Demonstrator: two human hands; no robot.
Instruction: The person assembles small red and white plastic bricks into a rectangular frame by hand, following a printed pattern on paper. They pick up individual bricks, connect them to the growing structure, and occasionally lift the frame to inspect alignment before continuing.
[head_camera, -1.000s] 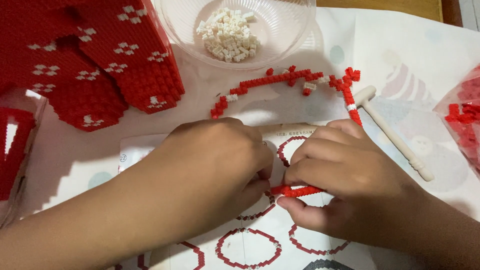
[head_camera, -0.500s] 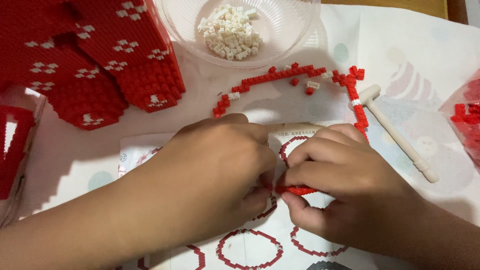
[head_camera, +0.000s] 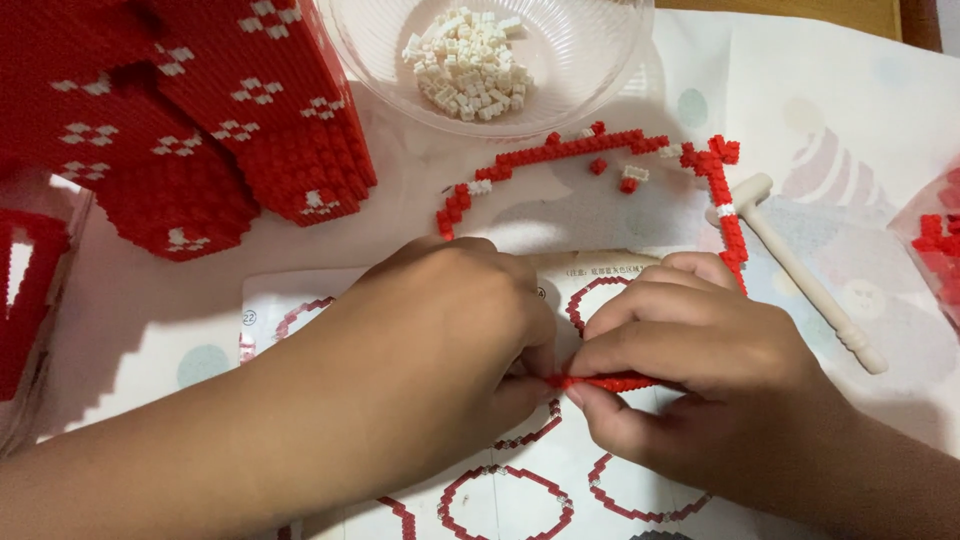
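My left hand (head_camera: 440, 350) and my right hand (head_camera: 700, 370) meet over a printed instruction sheet (head_camera: 520, 490) with red ring diagrams. Both pinch a short strip of small red bricks (head_camera: 605, 382) between thumbs and fingertips; most of the strip is hidden under my right fingers. Behind the hands, a curved chain of red and white bricks (head_camera: 560, 155) lies on the white cloth and bends down along the right side.
A clear bowl (head_camera: 600, 70) of small white bricks stands at the back. A large red brick model with white flower patterns (head_camera: 200, 120) fills the upper left. A white plastic hammer tool (head_camera: 800, 270) lies at right, and loose red bricks (head_camera: 940, 240) sit at the right edge.
Both hands have stayed together on the red strip, with only small finger shifts. The view has moved slightly, so the bowl and chain sit a little differently in frame.
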